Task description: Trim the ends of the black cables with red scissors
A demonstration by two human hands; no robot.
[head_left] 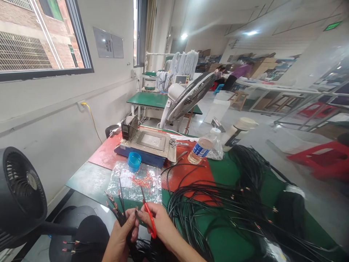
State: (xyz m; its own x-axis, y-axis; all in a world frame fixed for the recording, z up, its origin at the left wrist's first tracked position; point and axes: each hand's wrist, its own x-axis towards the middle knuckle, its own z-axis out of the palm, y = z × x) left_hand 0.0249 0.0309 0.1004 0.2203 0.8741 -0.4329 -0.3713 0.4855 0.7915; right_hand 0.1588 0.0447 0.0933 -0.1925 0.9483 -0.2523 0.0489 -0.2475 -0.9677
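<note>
My left hand (124, 233) is closed around a bundle of black cables (117, 215), whose stripped ends with reddish and copper tips point up and left. Close beside it, my right hand (155, 220) carries red-handled scissors (150, 218), blades pointing up and away. The right thumb and fingers also pinch at a cable end near the left thumb. Beyond the hands lies a clear plastic bag (114, 187), scattered with small red and orange scraps (143, 181). A small blue cup (134, 162) stands at its far edge.
Behind the cup sits a blue solder pot (141, 156) with a small fan (130, 127). A bottle of liquid (200, 150) stands to its right. Heaps of black cable (191, 214) cover the table's right side. A dark fan (24, 193) is at left; people (240, 72) work far back.
</note>
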